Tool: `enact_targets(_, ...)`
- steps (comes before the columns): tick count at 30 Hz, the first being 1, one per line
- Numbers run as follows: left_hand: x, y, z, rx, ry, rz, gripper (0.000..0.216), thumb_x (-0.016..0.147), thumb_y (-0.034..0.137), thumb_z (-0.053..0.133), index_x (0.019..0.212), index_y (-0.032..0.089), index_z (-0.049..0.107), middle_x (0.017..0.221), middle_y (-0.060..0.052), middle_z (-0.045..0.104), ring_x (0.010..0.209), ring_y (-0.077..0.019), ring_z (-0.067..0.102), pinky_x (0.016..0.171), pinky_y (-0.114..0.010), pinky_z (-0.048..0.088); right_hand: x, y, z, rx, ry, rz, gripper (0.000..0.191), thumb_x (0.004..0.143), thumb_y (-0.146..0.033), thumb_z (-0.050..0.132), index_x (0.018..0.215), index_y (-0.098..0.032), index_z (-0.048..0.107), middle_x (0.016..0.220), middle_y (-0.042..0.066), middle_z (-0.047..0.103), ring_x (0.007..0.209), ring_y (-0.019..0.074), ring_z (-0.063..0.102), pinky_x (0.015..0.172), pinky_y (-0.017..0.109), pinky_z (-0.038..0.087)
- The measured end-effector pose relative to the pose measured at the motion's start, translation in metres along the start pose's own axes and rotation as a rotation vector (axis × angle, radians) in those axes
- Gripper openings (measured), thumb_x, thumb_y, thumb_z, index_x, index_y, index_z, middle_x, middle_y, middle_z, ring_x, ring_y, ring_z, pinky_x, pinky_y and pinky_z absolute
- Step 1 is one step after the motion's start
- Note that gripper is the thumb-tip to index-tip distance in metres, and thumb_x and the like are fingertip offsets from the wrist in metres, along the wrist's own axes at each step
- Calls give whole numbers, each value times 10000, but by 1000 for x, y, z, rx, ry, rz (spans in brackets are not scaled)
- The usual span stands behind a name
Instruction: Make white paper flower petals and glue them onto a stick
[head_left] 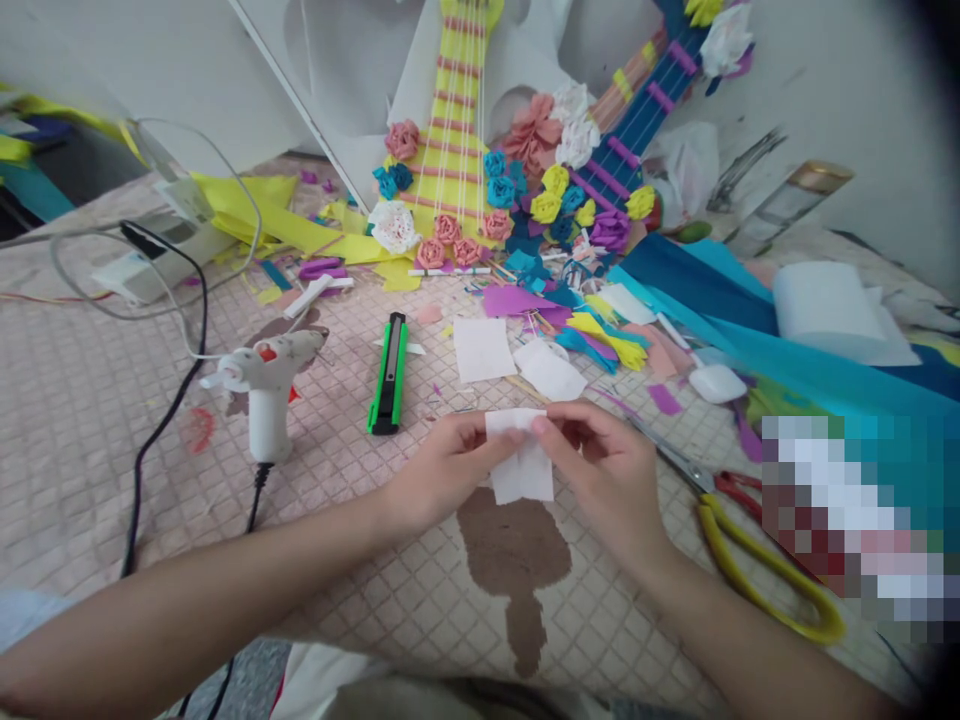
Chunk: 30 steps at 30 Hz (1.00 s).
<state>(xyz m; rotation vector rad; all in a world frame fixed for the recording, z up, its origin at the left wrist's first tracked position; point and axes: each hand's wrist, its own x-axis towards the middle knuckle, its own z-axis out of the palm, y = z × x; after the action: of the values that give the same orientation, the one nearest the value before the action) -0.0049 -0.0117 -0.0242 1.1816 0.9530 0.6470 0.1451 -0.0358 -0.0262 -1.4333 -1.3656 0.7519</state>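
A small square of white paper (523, 474) is pinched between both hands, its lower part hanging down over the table. My left hand (457, 455) has its thumb on the front of the sheet near the top, with its fingers behind. On the opposite edge, my right hand (596, 455) holds the top corner between thumb and fingers. Just beyond the hands lie another white paper square (482, 350) and a crumpled white piece (551, 370). To the left is a green and black utility knife (388, 375).
A white glue gun (268, 400) with a black cord stands at left. Scissors (739, 535) with red and yellow handles lie at right. Yellow (457, 130) and blue (630, 130) paper guitars with paper flowers lean behind coloured scraps. A white roll (825, 312) rests on blue paper.
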Motion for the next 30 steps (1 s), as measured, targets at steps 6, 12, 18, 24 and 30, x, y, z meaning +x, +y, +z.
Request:
enact_targets(6,0,1,-1,10,21,-24,289,804,355,506,678,106,582,555,26,488,486,-63,409,454,-177,311,1,-1,-1,-135,1,-209,50,761,-161,600,740,-201,622,630,-17,520,593,120,472,549,261,395)
enact_targets(12,-2,-1,-2,99,50,11,324,808,407,493,700,120,597,521,35,455,466,-74,409,433,-184,306,-1,-3,-2,-274,-27,-406,130,764,-101,562,779,-209,633,676,-4,551,591,117,495,563,267,420)
enact_targets(18,-2,0,-3,153,62,53,312,818,379,478,662,125,569,520,38,444,480,-74,402,436,-180,308,-1,-3,-1,-291,-40,-460,132,760,-92,569,801,-187,652,665,8,544,612,124,511,561,266,433)
enact_targets(24,-3,1,-4,136,67,47,305,819,372,474,677,120,567,536,35,439,490,-71,390,441,-179,303,-2,-3,-1,-270,-63,-444,128,766,-107,569,817,-187,655,683,9,551,630,128,523,581,277,441)
enact_targets(30,-3,2,-4,149,50,29,315,797,402,505,664,121,560,532,37,429,473,-70,373,424,-185,272,-3,-4,-3,-137,-121,-349,169,781,-118,550,870,-197,670,747,14,576,649,122,525,562,262,425)
